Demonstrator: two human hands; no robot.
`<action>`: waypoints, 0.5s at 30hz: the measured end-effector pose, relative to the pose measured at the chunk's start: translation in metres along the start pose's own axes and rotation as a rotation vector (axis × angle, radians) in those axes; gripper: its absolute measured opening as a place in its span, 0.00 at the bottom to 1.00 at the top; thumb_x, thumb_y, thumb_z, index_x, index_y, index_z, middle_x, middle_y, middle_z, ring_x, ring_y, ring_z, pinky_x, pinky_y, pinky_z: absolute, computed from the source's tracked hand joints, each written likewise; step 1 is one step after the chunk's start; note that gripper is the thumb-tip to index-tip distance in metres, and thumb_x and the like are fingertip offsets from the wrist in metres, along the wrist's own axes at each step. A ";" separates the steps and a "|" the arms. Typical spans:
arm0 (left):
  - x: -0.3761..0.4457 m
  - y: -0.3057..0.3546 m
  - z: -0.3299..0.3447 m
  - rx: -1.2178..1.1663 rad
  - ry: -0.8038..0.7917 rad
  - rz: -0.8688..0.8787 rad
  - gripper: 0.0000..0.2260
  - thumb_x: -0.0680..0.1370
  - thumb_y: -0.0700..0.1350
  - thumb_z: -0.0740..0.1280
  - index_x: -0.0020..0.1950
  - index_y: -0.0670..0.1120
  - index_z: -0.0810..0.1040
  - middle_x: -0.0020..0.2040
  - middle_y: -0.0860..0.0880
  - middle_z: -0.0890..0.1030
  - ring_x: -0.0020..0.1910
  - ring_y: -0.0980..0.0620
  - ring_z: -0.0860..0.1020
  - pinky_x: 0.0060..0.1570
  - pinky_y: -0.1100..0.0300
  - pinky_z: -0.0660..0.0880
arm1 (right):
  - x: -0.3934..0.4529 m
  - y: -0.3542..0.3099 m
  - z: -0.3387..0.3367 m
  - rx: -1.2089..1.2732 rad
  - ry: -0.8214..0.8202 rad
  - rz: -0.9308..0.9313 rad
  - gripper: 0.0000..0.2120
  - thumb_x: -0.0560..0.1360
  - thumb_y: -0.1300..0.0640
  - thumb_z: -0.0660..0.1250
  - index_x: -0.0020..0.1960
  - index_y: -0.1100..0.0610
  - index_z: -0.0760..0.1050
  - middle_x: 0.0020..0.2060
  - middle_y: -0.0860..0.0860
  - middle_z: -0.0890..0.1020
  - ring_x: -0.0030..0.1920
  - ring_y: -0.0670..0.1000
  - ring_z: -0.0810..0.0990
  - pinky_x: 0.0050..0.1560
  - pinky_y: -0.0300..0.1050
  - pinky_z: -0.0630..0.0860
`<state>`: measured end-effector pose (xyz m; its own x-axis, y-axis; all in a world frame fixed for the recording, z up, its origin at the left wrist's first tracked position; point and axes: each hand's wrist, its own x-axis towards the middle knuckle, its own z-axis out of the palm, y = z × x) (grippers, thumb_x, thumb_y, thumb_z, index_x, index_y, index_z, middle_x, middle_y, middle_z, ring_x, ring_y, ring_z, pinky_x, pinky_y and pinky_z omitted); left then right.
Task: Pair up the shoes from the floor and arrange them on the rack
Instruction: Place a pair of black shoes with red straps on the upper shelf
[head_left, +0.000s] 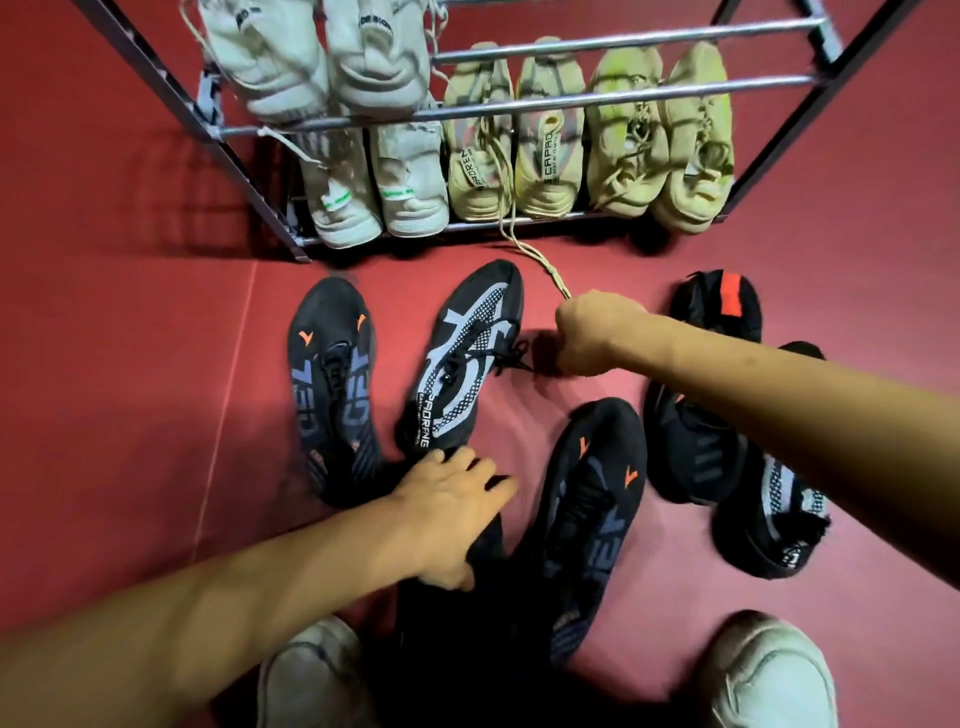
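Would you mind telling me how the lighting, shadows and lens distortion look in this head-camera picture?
Head view: light from above throws dark shadows on the red floor beside the shoe rack; wide-angle bending splays the rack's posts outward; the left hand and near forearm look slightly blurred; the right hand gripping the beige lace is sharper; black shoes lose detail in shade.

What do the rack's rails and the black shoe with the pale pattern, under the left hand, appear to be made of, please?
Rack rails: probably metal tube, polished; they show bright glints. Black shoe: seemingly knitted fabric, matte; its pale bands show a dotted weave, with thin dark cord laces. The left hand rests on its heel.
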<state>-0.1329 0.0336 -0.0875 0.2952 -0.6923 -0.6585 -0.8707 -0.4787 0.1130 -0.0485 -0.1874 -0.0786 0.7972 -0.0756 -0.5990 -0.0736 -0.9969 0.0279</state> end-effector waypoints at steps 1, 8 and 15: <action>0.001 -0.001 0.002 0.041 -0.022 -0.013 0.41 0.67 0.57 0.76 0.74 0.47 0.63 0.69 0.47 0.66 0.68 0.43 0.66 0.65 0.46 0.70 | -0.006 0.003 -0.001 -0.088 -0.115 0.048 0.17 0.71 0.44 0.70 0.37 0.59 0.76 0.30 0.52 0.79 0.36 0.55 0.80 0.35 0.43 0.77; 0.005 -0.033 -0.006 -0.394 0.303 -0.115 0.18 0.71 0.41 0.71 0.58 0.52 0.72 0.55 0.55 0.78 0.58 0.51 0.76 0.57 0.56 0.73 | -0.040 0.003 0.035 0.017 -0.574 0.118 0.30 0.70 0.38 0.73 0.58 0.62 0.79 0.46 0.56 0.86 0.33 0.54 0.85 0.32 0.47 0.81; 0.011 -0.065 -0.041 -0.641 0.630 -0.181 0.13 0.69 0.40 0.74 0.49 0.54 0.76 0.42 0.59 0.78 0.44 0.54 0.75 0.46 0.62 0.66 | -0.045 0.034 0.047 0.225 -0.439 0.231 0.27 0.69 0.37 0.71 0.36 0.63 0.76 0.19 0.53 0.80 0.24 0.56 0.83 0.21 0.40 0.76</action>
<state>-0.0569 0.0348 -0.0720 0.7296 -0.6539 -0.2000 -0.4609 -0.6864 0.5625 -0.1153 -0.2172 -0.0884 0.4236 -0.2282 -0.8767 -0.3823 -0.9224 0.0554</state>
